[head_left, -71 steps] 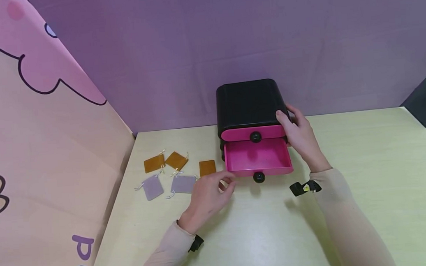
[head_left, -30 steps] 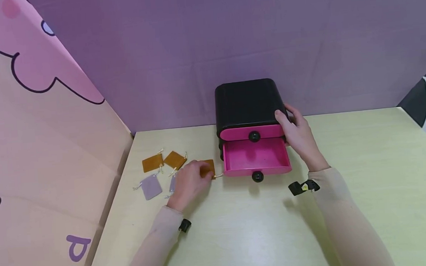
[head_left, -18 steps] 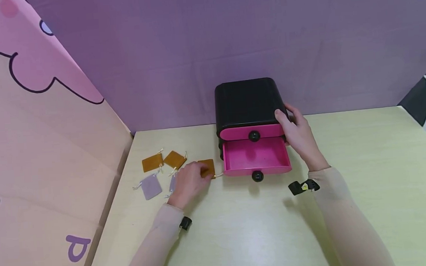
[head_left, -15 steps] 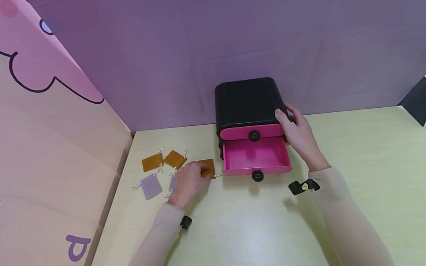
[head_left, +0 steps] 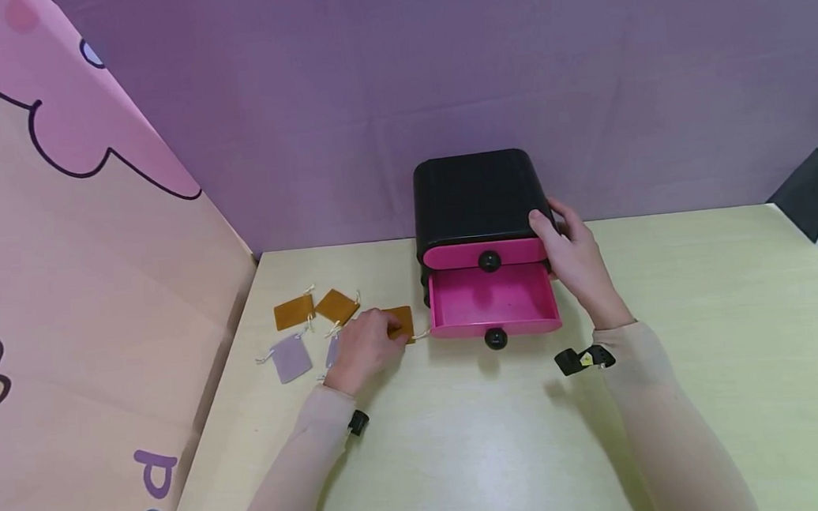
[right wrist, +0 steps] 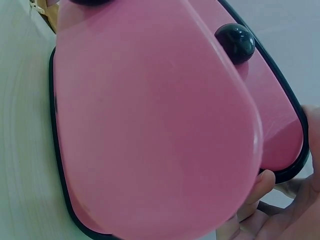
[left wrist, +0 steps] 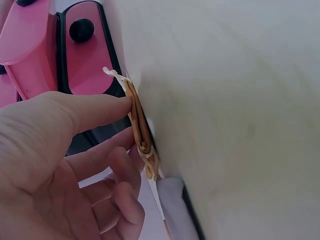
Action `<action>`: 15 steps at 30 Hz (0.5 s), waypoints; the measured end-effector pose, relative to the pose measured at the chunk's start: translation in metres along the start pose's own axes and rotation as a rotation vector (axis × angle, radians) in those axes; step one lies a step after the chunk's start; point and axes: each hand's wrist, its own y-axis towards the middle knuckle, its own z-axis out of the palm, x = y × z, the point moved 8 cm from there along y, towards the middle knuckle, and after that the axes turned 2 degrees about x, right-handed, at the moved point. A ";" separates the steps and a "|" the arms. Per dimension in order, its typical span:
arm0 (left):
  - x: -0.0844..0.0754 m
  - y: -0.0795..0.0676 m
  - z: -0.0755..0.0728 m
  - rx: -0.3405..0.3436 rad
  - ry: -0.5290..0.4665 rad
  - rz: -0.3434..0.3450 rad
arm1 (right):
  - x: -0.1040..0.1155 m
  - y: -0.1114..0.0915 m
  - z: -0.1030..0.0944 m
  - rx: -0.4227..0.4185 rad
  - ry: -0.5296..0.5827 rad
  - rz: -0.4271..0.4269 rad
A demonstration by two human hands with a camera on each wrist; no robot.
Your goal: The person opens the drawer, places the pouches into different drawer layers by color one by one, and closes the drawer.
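As the right hand (head_left: 582,263) grips the cabinet (head_left: 476,199), the left (head_left: 364,350), pinching one pouch (head_left: 405,317), obscures another pouch (head_left: 332,351).

Three brown pouches (head_left: 293,312), two lavender pouches (head_left: 291,359), one black drawer unit (head_left: 476,195), three pink drawers (head_left: 457,332), three knobs (head_left: 490,262).

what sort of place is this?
Probably a staged indoor tabletop set: pale wood-grain table, creased purple fabric-like backdrop behind it, and a cream side panel printed with cartoon shapes.

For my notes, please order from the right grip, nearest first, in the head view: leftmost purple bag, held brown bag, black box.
1. Black box: touching that grip.
2. Brown bag: left of the box.
3. Purple bag: farther left.
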 end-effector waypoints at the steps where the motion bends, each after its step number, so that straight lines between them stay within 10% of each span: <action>1: 0.000 0.000 0.000 0.000 0.000 0.000 | 0.000 0.000 0.000 0.000 0.000 0.001; 15: 0.000 0.004 0.000 0.007 -0.028 -0.007 | -0.002 0.002 0.000 0.003 -0.003 0.006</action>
